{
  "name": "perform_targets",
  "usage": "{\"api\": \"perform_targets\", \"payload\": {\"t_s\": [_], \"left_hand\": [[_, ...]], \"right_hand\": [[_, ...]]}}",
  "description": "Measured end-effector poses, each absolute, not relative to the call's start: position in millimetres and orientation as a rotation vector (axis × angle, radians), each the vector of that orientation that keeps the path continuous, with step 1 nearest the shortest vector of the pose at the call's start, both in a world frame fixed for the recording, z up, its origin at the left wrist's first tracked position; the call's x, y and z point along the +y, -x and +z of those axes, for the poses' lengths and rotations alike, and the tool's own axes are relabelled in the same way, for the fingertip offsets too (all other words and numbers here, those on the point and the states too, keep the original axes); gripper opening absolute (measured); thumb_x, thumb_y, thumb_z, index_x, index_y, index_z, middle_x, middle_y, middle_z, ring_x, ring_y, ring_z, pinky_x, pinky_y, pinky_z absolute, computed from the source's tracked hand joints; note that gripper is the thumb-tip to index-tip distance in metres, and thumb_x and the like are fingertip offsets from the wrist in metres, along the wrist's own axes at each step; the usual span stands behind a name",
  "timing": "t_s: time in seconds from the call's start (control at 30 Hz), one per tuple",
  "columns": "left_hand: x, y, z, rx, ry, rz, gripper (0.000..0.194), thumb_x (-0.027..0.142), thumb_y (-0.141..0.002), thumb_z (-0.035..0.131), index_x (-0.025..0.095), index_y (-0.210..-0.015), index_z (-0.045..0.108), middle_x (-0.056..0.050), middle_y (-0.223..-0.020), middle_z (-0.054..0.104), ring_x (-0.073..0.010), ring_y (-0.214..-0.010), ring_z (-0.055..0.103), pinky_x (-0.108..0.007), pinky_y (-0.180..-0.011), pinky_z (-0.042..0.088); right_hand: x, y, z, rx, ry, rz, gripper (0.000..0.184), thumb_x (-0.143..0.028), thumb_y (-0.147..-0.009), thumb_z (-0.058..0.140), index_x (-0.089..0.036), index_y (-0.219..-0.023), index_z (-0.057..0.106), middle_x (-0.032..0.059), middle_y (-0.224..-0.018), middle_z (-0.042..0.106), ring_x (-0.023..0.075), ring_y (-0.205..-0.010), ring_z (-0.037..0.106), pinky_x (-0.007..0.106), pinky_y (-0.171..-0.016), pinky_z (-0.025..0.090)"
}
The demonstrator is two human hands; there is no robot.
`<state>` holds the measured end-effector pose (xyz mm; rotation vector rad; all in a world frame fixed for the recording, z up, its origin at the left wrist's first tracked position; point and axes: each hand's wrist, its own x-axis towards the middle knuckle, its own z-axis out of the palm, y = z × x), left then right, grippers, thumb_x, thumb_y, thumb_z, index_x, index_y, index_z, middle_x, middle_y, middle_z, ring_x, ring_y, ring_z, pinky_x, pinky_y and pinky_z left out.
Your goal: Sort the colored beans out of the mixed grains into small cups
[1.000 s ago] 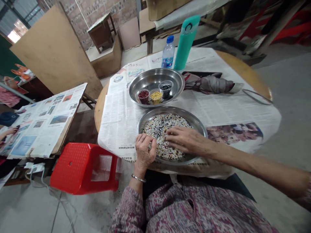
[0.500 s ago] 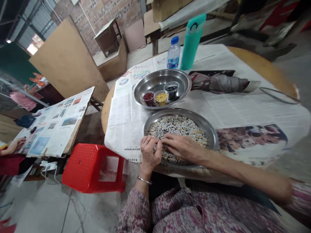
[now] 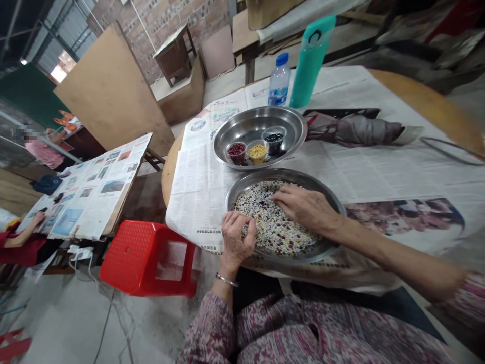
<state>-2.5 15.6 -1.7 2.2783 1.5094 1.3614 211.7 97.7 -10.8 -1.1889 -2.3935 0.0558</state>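
A round steel tray (image 3: 284, 174) holds a layer of mixed white, dark, red and yellow grains (image 3: 265, 217). My left hand (image 3: 234, 237), with a thin bangle on its wrist, sits at the tray's near rim, fingertips bunched over the grains. Whether they pinch anything is hidden. My right hand (image 3: 306, 207) reaches in from the right and rests on the grains, fingers loosely apart. Behind, a smaller steel tray (image 3: 257, 114) carries small cups of red grains (image 3: 237, 152), yellow grains (image 3: 258, 152) and black grains (image 3: 274, 141).
Newspaper (image 3: 200, 192) covers the round wooden table. On it stand a water bottle (image 3: 279, 81) and a teal flask (image 3: 310, 60), with a folded umbrella (image 3: 352, 130) lying beside them. A red plastic stool (image 3: 146, 260) stands at left, near a newspaper-covered board (image 3: 94, 187) and another person's arm (image 3: 22, 237).
My right hand has slid away from my left hand, further right across the grains. The whole scene sits further right in the view, and my left hand stays at the rim.
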Motion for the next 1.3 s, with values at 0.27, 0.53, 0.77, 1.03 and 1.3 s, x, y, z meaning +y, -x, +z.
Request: {"api": "perform_targets", "payload": {"t_s": [0.27, 0.53, 0.77, 1.03, 1.3], "left_hand": [[15, 2, 1, 1.488, -2.239, 1.452, 0.013, 0.019, -0.099, 0.054, 0.02, -0.087, 0.06, -0.005, -0.086, 0.068, -0.0193, -0.087, 0.064, -0.036, -0.084, 0.052], [12, 2, 1, 1.532, -2.162, 1.519, 0.007, 0.026, -0.099, 0.059, 0.02, -0.099, 0.062, -0.008, -0.097, 0.066, -0.0222, -0.098, 0.064, -0.04, -0.09, 0.055], [14, 2, 3, 1.517, -2.216, 1.492, 0.013, 0.031, -0.102, 0.058, 0.02, -0.094, 0.061, -0.006, -0.09, 0.067, -0.0207, -0.091, 0.065, -0.038, -0.086, 0.054], [16, 2, 6, 1.503, -2.26, 1.501, 0.011, 0.027, -0.101, 0.058, 0.021, -0.092, 0.06, -0.004, -0.088, 0.068, -0.0202, -0.088, 0.065, -0.037, -0.084, 0.052], [16, 2, 4, 1.457, -2.24, 1.513, 0.011, 0.026, -0.102, 0.058, 0.02, -0.093, 0.062, -0.005, -0.089, 0.07, -0.0203, -0.09, 0.065, -0.037, -0.086, 0.051]], "right_hand": [[116, -163, 5, -2.446, 1.218, -0.018, 0.027, -0.029, -0.099, 0.052, -0.017, -0.108, 0.074, 0.0157, -0.108, 0.073, 0.0292, -0.103, 0.059, 0.039, -0.08, 0.047], [73, -166, 1, -2.638, 0.578, 0.265, 0.022, -0.028, -0.091, 0.067, -0.022, -0.111, 0.072, 0.0103, -0.116, 0.072, 0.0264, -0.106, 0.06, 0.042, -0.092, 0.048], [92, -226, -2, -2.458, 0.903, 0.146, 0.026, -0.024, -0.099, 0.049, -0.024, -0.095, 0.074, 0.01, -0.104, 0.073, 0.0266, -0.101, 0.062, 0.043, -0.089, 0.052], [88, -213, -1, -2.413, 1.327, 0.06, 0.026, -0.023, -0.097, 0.05, -0.015, -0.108, 0.072, 0.0185, -0.108, 0.069, 0.0321, -0.104, 0.063, 0.043, -0.082, 0.053], [33, -185, -1, -2.509, 0.83, 0.337, 0.02, -0.012, -0.096, 0.053, -0.019, -0.106, 0.069, 0.0089, -0.101, 0.068, 0.0203, -0.092, 0.064, 0.032, -0.079, 0.054]]}}
